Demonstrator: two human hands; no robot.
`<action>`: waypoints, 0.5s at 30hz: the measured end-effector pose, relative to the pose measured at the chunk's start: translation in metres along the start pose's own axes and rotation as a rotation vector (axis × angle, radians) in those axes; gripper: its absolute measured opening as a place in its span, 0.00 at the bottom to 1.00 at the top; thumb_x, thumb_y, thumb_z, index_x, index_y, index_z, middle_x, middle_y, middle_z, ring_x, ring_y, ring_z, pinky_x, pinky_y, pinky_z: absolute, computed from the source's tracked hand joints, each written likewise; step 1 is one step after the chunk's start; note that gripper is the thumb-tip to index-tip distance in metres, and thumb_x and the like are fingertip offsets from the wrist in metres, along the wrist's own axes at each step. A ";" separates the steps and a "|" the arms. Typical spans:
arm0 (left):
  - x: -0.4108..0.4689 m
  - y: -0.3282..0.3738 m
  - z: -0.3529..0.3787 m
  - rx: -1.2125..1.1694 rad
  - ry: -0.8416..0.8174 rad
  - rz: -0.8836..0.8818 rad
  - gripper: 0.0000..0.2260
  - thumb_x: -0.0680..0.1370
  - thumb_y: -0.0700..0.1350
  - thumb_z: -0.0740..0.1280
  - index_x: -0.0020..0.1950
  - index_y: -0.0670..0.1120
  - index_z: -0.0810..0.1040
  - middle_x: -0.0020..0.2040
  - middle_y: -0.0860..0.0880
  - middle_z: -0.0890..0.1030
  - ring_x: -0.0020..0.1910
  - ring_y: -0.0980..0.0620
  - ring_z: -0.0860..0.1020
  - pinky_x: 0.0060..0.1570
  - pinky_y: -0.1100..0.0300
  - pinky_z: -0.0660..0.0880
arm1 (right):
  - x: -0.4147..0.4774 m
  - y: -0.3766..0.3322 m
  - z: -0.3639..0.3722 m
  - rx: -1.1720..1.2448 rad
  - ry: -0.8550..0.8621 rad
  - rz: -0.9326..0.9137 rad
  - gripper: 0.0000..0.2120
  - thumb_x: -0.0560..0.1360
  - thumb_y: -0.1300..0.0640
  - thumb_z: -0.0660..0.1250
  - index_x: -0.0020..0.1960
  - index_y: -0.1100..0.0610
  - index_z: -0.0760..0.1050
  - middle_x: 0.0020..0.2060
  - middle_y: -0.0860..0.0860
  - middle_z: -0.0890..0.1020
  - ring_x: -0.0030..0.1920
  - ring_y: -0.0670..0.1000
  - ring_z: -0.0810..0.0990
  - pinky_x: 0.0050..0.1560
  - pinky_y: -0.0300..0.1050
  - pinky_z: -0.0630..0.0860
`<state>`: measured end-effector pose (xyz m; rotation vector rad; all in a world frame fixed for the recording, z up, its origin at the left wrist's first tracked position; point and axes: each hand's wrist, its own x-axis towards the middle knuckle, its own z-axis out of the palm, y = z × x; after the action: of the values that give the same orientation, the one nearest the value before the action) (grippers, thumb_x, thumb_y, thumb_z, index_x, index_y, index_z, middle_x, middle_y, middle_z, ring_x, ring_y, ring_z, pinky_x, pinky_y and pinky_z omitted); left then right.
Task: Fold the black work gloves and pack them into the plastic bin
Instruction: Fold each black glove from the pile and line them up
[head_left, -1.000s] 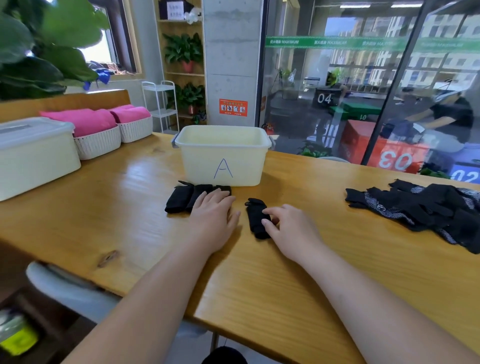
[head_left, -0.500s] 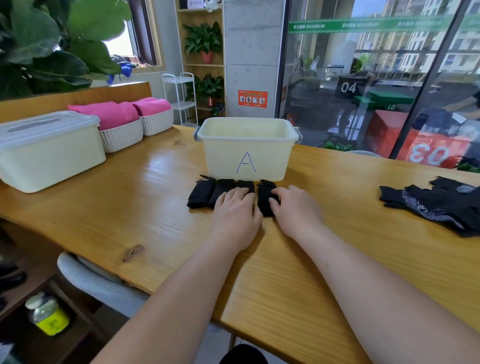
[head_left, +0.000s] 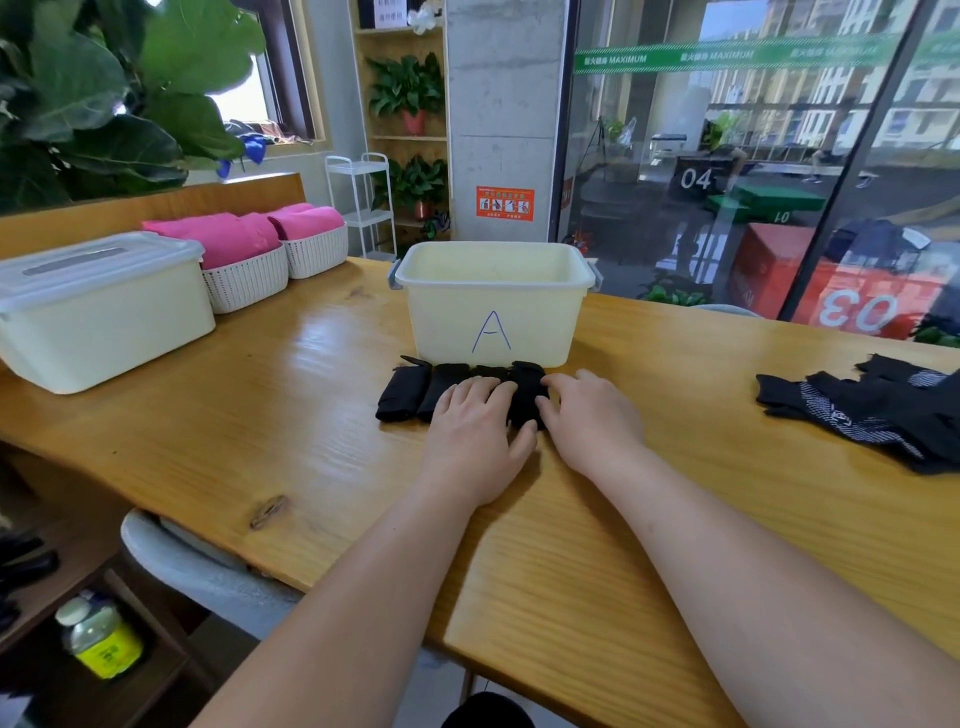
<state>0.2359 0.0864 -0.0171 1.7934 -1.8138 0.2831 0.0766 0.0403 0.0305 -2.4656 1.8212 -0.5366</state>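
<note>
A pale yellow plastic bin (head_left: 493, 306) marked "A" stands open in the middle of the wooden table (head_left: 291, 415). Right in front of it lies a row of folded black gloves (head_left: 415, 392). My left hand (head_left: 475, 439) rests flat on the middle of that row, fingers together. My right hand (head_left: 589, 415) presses against the rightmost folded glove (head_left: 527, 395), fingertips on its side. A loose pile of unfolded black gloves (head_left: 878, 415) with white grip dots lies at the far right of the table.
A lidded cream bin (head_left: 98, 306) stands at the left, with two white woven baskets (head_left: 260, 273) of pink cloth behind it. A chair back (head_left: 182, 556) sits below the table's near edge. A glass wall runs behind the table.
My right hand slid a folded glove leftward until it joined the row in front of the bin. My left hand stayed on the row. The view moved closer.
</note>
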 end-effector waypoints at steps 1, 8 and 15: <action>-0.001 0.001 -0.001 0.006 0.003 0.010 0.28 0.81 0.64 0.60 0.75 0.50 0.76 0.73 0.51 0.77 0.75 0.48 0.70 0.79 0.48 0.62 | -0.004 0.003 -0.002 0.005 -0.006 0.001 0.20 0.86 0.41 0.57 0.75 0.44 0.73 0.61 0.50 0.78 0.61 0.55 0.78 0.47 0.49 0.74; -0.003 0.008 -0.010 0.050 0.009 0.181 0.26 0.83 0.64 0.59 0.72 0.50 0.80 0.70 0.52 0.80 0.72 0.49 0.74 0.78 0.47 0.64 | -0.050 0.039 -0.021 -0.024 -0.018 0.019 0.22 0.86 0.39 0.56 0.77 0.44 0.72 0.66 0.49 0.78 0.67 0.54 0.75 0.58 0.52 0.78; 0.002 0.052 -0.008 0.148 -0.014 0.408 0.23 0.84 0.64 0.61 0.70 0.50 0.80 0.70 0.51 0.80 0.73 0.46 0.74 0.80 0.44 0.63 | -0.087 0.099 -0.047 -0.076 0.024 0.114 0.22 0.86 0.38 0.56 0.76 0.43 0.72 0.65 0.48 0.77 0.67 0.54 0.74 0.60 0.52 0.77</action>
<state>0.1878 0.0935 0.0026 1.5052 -2.2113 0.5748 -0.0507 0.0981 0.0303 -2.3926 2.0123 -0.5013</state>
